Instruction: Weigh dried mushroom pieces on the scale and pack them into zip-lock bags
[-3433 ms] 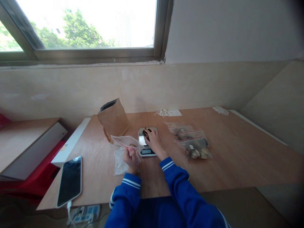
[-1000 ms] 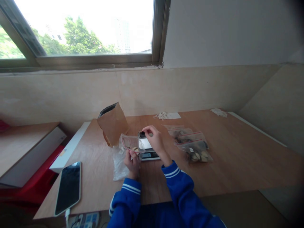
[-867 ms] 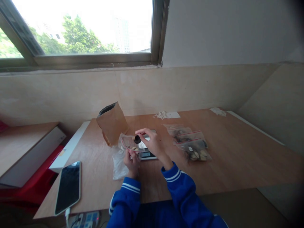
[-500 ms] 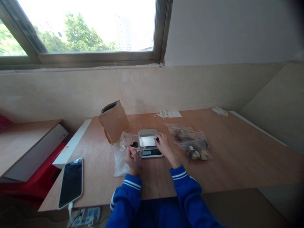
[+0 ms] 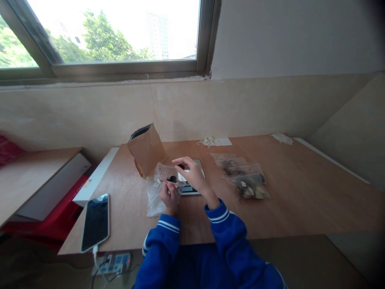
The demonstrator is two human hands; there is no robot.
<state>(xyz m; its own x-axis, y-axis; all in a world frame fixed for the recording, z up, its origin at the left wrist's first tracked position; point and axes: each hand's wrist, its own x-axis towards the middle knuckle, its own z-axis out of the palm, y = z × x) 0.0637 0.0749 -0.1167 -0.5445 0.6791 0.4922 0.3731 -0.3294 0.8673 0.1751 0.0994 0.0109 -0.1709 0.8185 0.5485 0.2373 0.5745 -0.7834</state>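
Honestly, your left hand (image 5: 169, 194) pinches the floppy clear zip bag (image 5: 168, 175) mid-frame; right hand (image 5: 192, 173) fingers clamp a small dark piece (image 5: 181, 165). Grip the rim.

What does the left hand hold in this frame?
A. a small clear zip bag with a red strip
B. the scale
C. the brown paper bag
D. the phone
A: the left hand pinches a small clear zip bag while the right hand brings a dark piece to its mouth.
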